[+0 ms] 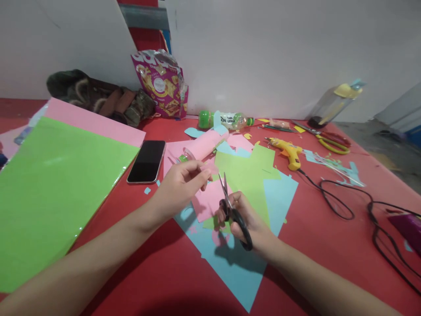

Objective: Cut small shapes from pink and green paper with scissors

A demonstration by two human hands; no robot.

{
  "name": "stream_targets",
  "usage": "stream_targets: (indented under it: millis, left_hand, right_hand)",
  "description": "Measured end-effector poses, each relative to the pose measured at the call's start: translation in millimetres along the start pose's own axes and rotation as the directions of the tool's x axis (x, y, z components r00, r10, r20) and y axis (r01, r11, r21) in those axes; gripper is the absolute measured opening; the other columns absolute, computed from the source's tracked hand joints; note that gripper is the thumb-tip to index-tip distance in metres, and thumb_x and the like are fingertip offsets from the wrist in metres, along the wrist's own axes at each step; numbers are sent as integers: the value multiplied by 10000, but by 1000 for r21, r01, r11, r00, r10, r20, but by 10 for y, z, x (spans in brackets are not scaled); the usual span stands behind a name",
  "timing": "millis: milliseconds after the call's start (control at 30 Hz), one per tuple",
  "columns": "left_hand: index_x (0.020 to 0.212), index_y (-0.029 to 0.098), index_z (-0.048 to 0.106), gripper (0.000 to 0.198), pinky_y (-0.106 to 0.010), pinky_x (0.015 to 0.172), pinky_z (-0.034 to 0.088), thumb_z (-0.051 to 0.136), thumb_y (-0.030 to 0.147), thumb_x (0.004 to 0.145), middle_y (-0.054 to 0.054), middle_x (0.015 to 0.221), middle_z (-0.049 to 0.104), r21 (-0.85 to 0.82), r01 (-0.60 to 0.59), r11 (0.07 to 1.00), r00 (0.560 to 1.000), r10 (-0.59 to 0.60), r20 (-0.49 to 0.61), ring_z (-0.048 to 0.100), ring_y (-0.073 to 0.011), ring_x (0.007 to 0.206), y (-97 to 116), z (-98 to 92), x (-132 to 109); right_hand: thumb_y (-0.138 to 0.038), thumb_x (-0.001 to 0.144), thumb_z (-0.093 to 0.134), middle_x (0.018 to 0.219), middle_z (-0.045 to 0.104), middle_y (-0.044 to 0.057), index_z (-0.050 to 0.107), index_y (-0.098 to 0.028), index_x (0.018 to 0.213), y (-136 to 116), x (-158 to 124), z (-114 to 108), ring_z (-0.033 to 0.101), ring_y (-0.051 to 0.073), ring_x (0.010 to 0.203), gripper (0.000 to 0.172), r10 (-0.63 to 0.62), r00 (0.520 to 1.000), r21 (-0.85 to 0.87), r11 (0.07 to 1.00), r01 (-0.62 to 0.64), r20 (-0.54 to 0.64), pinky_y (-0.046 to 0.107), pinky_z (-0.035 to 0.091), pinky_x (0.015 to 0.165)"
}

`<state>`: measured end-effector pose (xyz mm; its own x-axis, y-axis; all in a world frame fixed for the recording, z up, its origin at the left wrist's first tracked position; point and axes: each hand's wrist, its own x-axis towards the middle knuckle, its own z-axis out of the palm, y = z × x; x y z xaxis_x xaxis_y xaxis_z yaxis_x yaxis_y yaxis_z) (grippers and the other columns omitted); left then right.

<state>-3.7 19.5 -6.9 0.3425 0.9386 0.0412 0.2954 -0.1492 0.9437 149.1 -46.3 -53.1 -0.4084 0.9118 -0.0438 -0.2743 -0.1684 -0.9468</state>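
Between the thumb and fingers of my left hand (187, 180) is a small piece of pink paper (210, 167). My right hand (246, 215) grips a pair of black-handled scissors (224, 188), blades slightly parted and pointing up beside the pink piece. Whether the blades touch the paper I cannot tell. Below both hands lie overlapping sheets: a pink sheet (207, 202), a cut green sheet (245, 175) and a blue sheet (237, 272). Just beyond my left hand rests a bottle wrapped in pink paper (207, 145), its near end partly hidden.
On the left are a phone (147, 161) and wrapped green paper (66, 188). A yellow glue gun (287, 151) with a black cord sits right, near yellow-handled scissors (332, 144). Along the back are a snack bag (161, 83), a green bottle (226, 120) and a clear bottle (333, 105).
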Motion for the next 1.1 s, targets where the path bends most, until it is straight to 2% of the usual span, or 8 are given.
stream_targets:
  millis: [167,333,533,1100]
  left_hand:
    - [615,144,489,196,-192,542,372,447,256,770,35,567,478,53,-49,997,998,47,42,450,-78,546,-8,55,-39]
    - [637,140,504,177,-181,547,369,428,214,779,36,575,493,167,-110,980,992,98,78,458,-73,559,1,73,-70]
    - [658,133,513,168,-182,566,368,418,195,781,27,602,499,227,-157,961,986,140,88,450,-74,583,11,70,-94]
    - [656,137,522,172,-187,566,377,415,202,774,22,607,520,245,-183,952,982,166,89,468,-83,585,28,76,-94]
  right_hand:
    - [-517,660,575,703,375,-32,263,-236,782,-28,-19,5,360,85,545,437,-3,997,1,1000,3,74,264,331,531]
    - [-507,678,562,708,380,-30,271,-236,779,-47,-18,17,386,92,561,410,-9,995,46,999,5,95,277,335,559]
    - [-512,682,552,656,372,-45,273,-236,779,-42,-18,21,376,96,547,404,-25,995,41,999,21,92,287,343,572]
    - [-529,679,543,647,380,-41,277,-233,785,-54,-26,8,404,108,561,412,-27,995,16,1000,26,98,268,309,522]
